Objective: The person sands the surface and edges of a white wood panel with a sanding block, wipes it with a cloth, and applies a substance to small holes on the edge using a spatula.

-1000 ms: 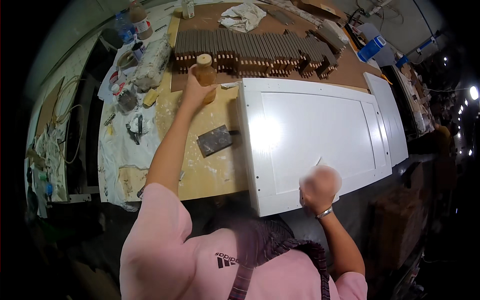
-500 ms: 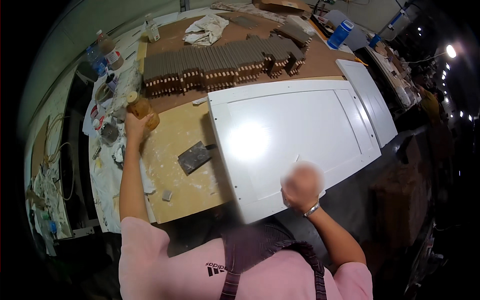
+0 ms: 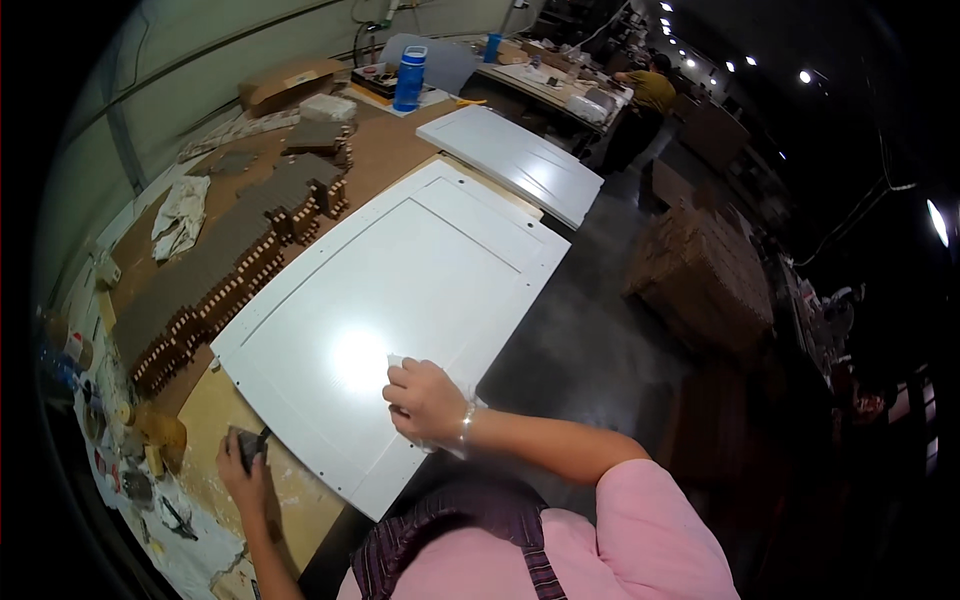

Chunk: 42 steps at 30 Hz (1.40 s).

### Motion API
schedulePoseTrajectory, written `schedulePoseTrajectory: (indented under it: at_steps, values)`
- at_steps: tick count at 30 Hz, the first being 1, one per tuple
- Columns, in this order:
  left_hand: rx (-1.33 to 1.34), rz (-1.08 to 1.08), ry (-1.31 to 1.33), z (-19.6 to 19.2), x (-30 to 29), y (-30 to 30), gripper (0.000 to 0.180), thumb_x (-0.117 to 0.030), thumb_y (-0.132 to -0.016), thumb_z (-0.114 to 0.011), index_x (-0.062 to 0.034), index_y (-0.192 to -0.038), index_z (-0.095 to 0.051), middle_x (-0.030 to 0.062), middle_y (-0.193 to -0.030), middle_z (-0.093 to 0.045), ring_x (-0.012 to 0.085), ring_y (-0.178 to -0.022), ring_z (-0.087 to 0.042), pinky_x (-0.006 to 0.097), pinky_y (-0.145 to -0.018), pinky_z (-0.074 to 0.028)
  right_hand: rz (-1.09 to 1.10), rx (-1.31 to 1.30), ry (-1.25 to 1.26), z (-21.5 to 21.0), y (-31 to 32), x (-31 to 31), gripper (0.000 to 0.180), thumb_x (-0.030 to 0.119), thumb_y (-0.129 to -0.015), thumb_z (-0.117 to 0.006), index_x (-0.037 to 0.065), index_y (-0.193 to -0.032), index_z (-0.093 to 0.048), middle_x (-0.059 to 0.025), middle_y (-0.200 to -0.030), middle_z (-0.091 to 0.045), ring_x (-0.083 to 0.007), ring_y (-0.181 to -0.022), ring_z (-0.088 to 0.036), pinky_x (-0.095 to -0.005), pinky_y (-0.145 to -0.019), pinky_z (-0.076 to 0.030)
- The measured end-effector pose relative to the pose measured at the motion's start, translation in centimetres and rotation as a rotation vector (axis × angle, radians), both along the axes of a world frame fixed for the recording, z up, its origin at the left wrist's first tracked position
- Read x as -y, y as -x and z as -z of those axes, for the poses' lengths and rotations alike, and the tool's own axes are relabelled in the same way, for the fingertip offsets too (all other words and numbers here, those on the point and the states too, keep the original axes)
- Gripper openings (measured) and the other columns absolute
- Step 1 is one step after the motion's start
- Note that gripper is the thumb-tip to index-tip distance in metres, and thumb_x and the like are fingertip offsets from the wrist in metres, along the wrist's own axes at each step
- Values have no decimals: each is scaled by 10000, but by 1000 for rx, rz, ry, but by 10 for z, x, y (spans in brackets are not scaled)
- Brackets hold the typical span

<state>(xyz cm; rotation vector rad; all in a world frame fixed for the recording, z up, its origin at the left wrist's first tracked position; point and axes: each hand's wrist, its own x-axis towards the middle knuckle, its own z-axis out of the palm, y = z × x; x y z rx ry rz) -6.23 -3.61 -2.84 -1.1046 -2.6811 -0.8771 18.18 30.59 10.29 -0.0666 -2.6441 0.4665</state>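
A large white framed panel (image 3: 300, 300) lies across the bench in front of me. Over its near right part, my right hand (image 3: 428, 402) is closed, fingers curled round a crumpled white cloth (image 3: 396, 360). Pale material also shows beneath the wrist, beside a bracelet. To the left of the panel, my left hand (image 3: 241, 478) has its fingers and thumb about a dark flat rectangular block (image 3: 250, 447) on the yellowish board (image 3: 300, 500). An amber jar (image 3: 163, 436) stands a little beyond that hand.
Brown slats with pale ends (image 3: 215, 270) stand packed in rows behind the panel. A second white panel (image 3: 510, 160), a blue bottle (image 3: 410, 78) and a cardboard box (image 3: 290, 85) are farther back. Stacked brown boards (image 3: 700, 280) stand right; another person (image 3: 650, 92) is beyond.
My left hand has let go of the amber jar and moved to the dark block. The right hand with the cloth is still over the panel. The view has swung to the right.
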Motion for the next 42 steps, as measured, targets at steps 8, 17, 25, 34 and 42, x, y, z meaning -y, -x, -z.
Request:
schedulePoseTrajectory:
  at_steps: [8, 17, 25, 34, 42]
  values:
    - [-249, 498, -113, -86, -77, -51, 613, -48, -732, -670, -142, -1338, -644, 232, -1378, -533, 421, -1207, -549, 500, -1024, -448, 292, 102, -101, 1, 2, -39, 194, 153, -723, -653, 70, -897, -628, -115, -968, -554, -283, -949, -517, -403, -830, -399]
    - [-306, 594, -45, -102, -47, -60, 563, -278, -756, -726, -78, -1280, -677, 239, -1321, -587, 428, -1089, -616, 499, -989, -466, 301, 71, -82, 6, 13, -29, 162, 135, -714, -646, 63, -859, -652, -143, -923, -578, -310, -930, -540, -461, -832, -417]
    - [-306, -161, -127, -103, -92, 110, 453, -299, -821, -724, -151, -1249, -698, 169, -1277, -622, 374, -1113, -585, 465, -960, -464, 241, -26, -132, 10, 11, -34, 113, 96, -661, -642, 71, -752, -578, -124, -838, -530, -328, -818, -514, -453, -682, -425]
    - [-429, -47, 17, -107, -99, 137, 478, -196, -809, -741, -130, -1279, -679, 206, -1324, -601, 386, -1152, -583, 483, -969, -468, 299, -54, -26, 9, 17, -33, 141, 83, -666, -624, 51, -799, -591, -147, -862, -540, -334, -856, -530, -452, -741, -449]
    - [28, 562, 130, -154, -91, -62, 507, -162, -686, -761, -110, -1188, -714, 232, -1295, -583, 434, -1135, -566, 503, -992, -459, 366, 27, -81, 5, 1, -34, 124, 154, -735, -647, 73, -828, -630, -116, -942, -553, -276, -943, -519, -387, -763, -426]
